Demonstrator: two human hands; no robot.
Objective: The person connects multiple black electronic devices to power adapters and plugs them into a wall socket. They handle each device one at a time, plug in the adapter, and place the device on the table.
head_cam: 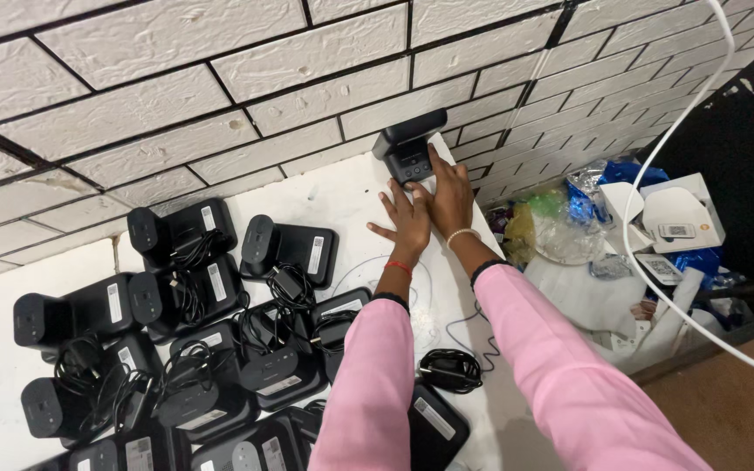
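Near the top centre of the frame, a black device (409, 145) stood at the white table's (325, 196) far edge by the tiled wall (176, 87). The right hand (449, 196) pressed fingers on it; the left hand (407, 218) lay flat, fingers spread, just beside. A hard push might have tipped it over the edge onto the litter (604, 227).

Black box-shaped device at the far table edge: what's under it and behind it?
The black box-shaped device stands on the white tabletop, against the white tiled wall behind. Both hands, left and right, press at its base, covering whatever lies beneath them.
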